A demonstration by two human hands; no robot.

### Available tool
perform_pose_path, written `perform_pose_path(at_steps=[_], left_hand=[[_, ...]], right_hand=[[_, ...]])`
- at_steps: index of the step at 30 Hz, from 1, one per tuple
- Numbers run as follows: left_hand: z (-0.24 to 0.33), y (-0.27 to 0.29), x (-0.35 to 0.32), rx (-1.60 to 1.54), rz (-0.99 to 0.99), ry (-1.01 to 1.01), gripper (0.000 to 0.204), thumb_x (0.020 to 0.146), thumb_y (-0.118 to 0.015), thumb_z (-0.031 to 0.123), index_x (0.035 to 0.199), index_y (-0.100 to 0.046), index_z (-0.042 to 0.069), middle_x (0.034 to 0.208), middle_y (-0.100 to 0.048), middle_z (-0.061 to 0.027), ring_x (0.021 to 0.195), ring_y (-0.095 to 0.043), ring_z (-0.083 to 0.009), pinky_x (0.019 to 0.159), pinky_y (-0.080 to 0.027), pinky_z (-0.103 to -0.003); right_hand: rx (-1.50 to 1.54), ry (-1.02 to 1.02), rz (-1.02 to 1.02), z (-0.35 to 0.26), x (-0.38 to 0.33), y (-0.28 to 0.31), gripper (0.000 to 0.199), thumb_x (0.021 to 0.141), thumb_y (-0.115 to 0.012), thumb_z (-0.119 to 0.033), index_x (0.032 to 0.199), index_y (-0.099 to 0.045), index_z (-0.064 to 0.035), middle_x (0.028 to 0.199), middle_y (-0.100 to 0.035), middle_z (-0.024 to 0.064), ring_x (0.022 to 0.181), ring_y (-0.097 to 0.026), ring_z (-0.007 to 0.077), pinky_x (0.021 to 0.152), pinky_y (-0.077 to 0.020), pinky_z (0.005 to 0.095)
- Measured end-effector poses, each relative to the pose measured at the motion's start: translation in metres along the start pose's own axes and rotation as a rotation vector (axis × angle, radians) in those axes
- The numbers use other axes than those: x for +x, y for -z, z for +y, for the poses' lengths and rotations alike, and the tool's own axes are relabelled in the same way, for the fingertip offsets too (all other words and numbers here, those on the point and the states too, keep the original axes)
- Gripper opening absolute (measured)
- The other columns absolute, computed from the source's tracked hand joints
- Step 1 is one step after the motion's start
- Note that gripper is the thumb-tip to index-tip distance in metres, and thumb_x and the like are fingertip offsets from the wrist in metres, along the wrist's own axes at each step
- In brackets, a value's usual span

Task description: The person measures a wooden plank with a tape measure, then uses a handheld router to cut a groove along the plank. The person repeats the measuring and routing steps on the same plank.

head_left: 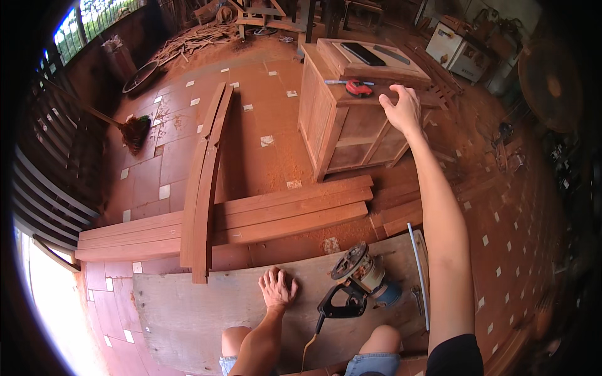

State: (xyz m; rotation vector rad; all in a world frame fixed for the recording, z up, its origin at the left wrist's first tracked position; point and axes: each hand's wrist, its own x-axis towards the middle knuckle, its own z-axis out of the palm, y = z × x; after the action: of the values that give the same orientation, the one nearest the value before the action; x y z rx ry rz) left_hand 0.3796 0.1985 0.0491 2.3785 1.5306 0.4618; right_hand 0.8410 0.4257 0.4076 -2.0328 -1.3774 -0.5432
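Note:
My left hand (pixel 276 290) lies flat on a grey wooden board (pixel 188 307), fingers spread, holding nothing. Beside it on the same board a corded router (pixel 370 276) rests on its side, its black handle toward me. My right arm stretches forward, and my right hand (pixel 402 111) hovers by the front top edge of a wooden cabinet (pixel 323 135). Its thumb and fingers are apart with nothing between them. Just left of that hand, a red tape measure (pixel 358 88) sits on the cabinet, with a thin pale stick (pixel 335 82) behind it.
Long reddish planks (pixel 295 216) lie across the floor, with two more boards (pixel 207 182) resting crosswise over them. On the cabinet is a black phone-like slab (pixel 362 54). A pale rod (pixel 418 276) lies at the board's right. A broom (pixel 133 133) stands at far left.

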Motion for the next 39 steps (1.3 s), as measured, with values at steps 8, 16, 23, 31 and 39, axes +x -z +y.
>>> perform_pose_path(at_steps=[8, 16, 23, 31, 39], left_hand=[[-0.006, -0.006, 0.014, 0.012, -0.064, 0.04, 0.053, 0.083, -0.069, 0.049, 0.123, -0.062, 0.014, 0.133, -0.055, -0.0135, 0.132, -0.046, -0.0371, 0.113, -0.03, -0.055], [-0.006, -0.008, 0.019, -0.018, -0.042, 0.067, 0.05, 0.079, -0.071, 0.044, 0.117, -0.06, 0.014, 0.131, -0.055, -0.0137, 0.129, -0.048, -0.0382, 0.112, -0.032, -0.057], [-0.005, -0.006, 0.023, -0.052, -0.047, 0.072, 0.048, 0.079, -0.07, 0.043, 0.116, -0.059, 0.013, 0.132, -0.055, -0.0147, 0.129, -0.048, -0.0383, 0.112, -0.031, -0.058], [-0.007, -0.008, 0.021, -0.042, -0.034, 0.075, 0.049, 0.079, -0.07, 0.042, 0.116, -0.059, 0.012, 0.133, -0.055, -0.0152, 0.129, -0.048, -0.0382, 0.112, -0.032, -0.058], [-0.005, -0.002, 0.025, -0.049, -0.064, 0.088, 0.048, 0.078, -0.071, 0.041, 0.115, -0.059, 0.012, 0.131, -0.055, -0.0145, 0.129, -0.049, -0.0373, 0.113, -0.032, -0.057]], right_hand=[[-0.173, -0.08, -0.256, -0.007, 0.143, -0.064, 0.07, 0.097, -0.061, -0.059, 0.151, -0.055, -0.016, 0.16, -0.045, 0.0152, 0.146, -0.042, 0.0399, 0.119, -0.0371, 0.0551], [-0.05, -0.288, -0.464, 0.004, 0.204, -0.076, 0.099, 0.076, -0.083, -0.048, 0.153, -0.047, 0.0031, 0.161, -0.044, 0.0255, 0.15, -0.043, 0.0333, 0.123, -0.0359, 0.0404], [-0.23, -0.184, -0.392, -0.014, 0.204, -0.065, 0.1, 0.062, -0.093, -0.038, 0.146, -0.053, 0.0005, 0.145, -0.056, 0.0249, 0.138, -0.05, 0.0384, 0.119, -0.0419, 0.0433], [-0.356, -0.019, -0.311, -0.024, 0.203, -0.059, 0.095, 0.06, -0.094, -0.034, 0.139, -0.058, 0.0047, 0.136, -0.058, 0.0255, 0.131, -0.052, 0.0404, 0.116, -0.0436, 0.0444], [-0.295, -0.009, -0.343, -0.016, 0.202, -0.054, 0.082, 0.061, -0.091, -0.033, 0.129, -0.066, 0.005, 0.129, -0.066, 0.0246, 0.122, -0.062, 0.035, 0.11, -0.0495, 0.0406]])
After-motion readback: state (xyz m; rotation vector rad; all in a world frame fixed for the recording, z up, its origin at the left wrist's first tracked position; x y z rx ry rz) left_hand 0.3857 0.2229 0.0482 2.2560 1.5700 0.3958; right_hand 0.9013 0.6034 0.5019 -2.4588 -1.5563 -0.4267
